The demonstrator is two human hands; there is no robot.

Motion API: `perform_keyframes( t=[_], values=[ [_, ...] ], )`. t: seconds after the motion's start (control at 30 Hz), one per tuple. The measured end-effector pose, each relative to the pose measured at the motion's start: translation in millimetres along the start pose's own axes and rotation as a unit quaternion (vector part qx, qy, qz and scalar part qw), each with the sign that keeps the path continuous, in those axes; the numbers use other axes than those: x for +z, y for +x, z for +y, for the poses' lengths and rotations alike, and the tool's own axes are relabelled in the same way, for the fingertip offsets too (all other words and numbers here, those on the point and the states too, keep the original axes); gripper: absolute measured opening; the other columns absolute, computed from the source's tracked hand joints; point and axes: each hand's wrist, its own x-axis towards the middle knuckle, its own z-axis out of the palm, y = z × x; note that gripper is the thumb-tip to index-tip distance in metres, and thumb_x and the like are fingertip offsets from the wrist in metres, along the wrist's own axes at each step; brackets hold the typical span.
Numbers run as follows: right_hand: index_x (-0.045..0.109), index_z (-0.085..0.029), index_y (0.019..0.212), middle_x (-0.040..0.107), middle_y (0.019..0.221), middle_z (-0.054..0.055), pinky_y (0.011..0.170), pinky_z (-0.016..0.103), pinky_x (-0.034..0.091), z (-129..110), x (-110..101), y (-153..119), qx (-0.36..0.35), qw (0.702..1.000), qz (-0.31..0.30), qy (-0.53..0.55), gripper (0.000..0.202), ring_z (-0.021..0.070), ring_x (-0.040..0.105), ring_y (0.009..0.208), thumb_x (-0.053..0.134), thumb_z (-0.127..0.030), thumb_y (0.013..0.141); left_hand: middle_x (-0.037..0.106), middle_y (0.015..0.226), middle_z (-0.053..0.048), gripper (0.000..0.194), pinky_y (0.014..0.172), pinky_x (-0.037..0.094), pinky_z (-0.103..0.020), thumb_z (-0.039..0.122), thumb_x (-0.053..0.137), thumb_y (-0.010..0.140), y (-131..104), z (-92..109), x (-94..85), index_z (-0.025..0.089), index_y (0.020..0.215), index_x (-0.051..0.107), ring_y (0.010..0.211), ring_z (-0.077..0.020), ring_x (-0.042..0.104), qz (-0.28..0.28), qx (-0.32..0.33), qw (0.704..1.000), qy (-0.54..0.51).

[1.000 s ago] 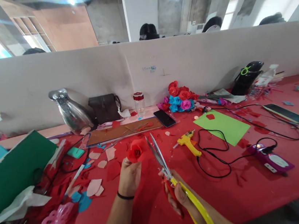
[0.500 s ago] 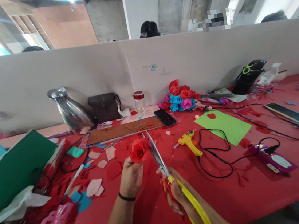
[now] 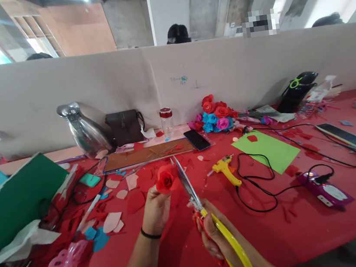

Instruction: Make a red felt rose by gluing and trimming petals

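A red paper rose is pinched from below by my left hand, which wears a dark band at the wrist. My right hand is closed around a pair of scissors with one yellow and one red handle. The blades point away from me and stand slightly apart, just right of the rose's petals. Whether they touch the petals I cannot tell. Beneath both hands lies the red-covered table.
Right of the scissors are a yellow glue gun, its black cord, a green sheet and a purple power box. Paper scraps and a green board lie left. A phone, paper flowers and a steel jug stand behind.
Almost nothing differs. Both hands hold the rose and the scissors in nearly the same place, and the scissor handles have parted very slightly.
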Motion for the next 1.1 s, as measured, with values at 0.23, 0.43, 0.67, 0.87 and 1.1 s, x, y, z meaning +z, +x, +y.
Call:
perform_keyframes(
  t=[0.23, 0.43, 0.67, 0.87, 1.1],
  values=[
    [0.049, -0.022, 0.107, 0.029, 0.055, -0.011, 0.034, 0.015, 0.020, -5.8, 2.7, -1.0, -0.001, 1.000, 0.008, 0.002, 0.060, 0.0027, 0.021, 0.037, 0.045, -0.073, 0.076, 0.070, 0.068, 0.000, 0.019, 0.078, 0.046, -0.029, 0.012, 0.082, 0.049, -0.5, -0.6, -1.5, 0.019, 0.064, 0.073, 0.068, -0.0135, 0.060, -0.001, -0.011, 1.000, 0.001],
    [0.048, -0.021, 0.107, 0.025, 0.049, -0.013, 0.032, 0.014, 0.018, -8.8, 1.9, -1.8, 0.018, 1.000, 0.004, 0.007, 0.061, 0.0023, 0.018, 0.035, 0.045, -0.074, 0.075, 0.070, 0.067, 0.000, 0.019, 0.076, 0.046, -0.032, 0.011, 0.081, 0.049, -0.6, -0.7, -1.9, 0.019, 0.063, 0.073, 0.066, -0.0149, 0.060, 0.004, -0.011, 1.000, 0.003],
    [0.050, -0.021, 0.102, 0.030, 0.054, -0.011, 0.030, 0.013, 0.020, -1.5, -0.5, -0.2, 0.008, 1.000, 0.023, 0.003, 0.062, 0.0010, 0.021, 0.033, 0.051, -0.074, 0.071, 0.069, 0.066, 0.001, 0.019, 0.078, 0.047, -0.030, 0.011, 0.081, 0.049, -0.7, 0.7, -1.8, 0.019, 0.063, 0.071, 0.069, -0.0140, 0.061, 0.009, -0.014, 1.000, -0.004],
    [0.057, -0.020, 0.096, 0.044, 0.053, -0.006, 0.034, 0.020, 0.036, 2.6, -38.3, 4.6, -0.007, 0.974, 0.100, -0.202, 0.052, 0.0080, 0.039, 0.036, 0.045, -0.068, 0.079, 0.072, 0.074, 0.000, 0.021, 0.083, 0.047, -0.031, 0.014, 0.083, 0.048, 1.7, 4.3, 3.1, 0.018, 0.065, 0.072, 0.072, -0.0141, 0.063, 0.034, -0.013, 0.999, -0.010],
    [0.055, -0.025, 0.123, 0.059, 0.106, 0.011, 0.067, 0.033, 0.050, 12.1, -111.5, 9.1, -0.081, 0.750, 0.136, -0.642, 0.041, 0.0228, 0.064, 0.081, 0.049, -0.029, 0.083, 0.073, 0.074, -0.001, 0.020, 0.088, 0.045, -0.033, 0.017, 0.082, 0.051, 3.5, 6.6, 7.7, 0.020, 0.069, 0.073, 0.082, -0.0178, 0.064, 0.028, 0.009, 1.000, 0.008]
  ],
)
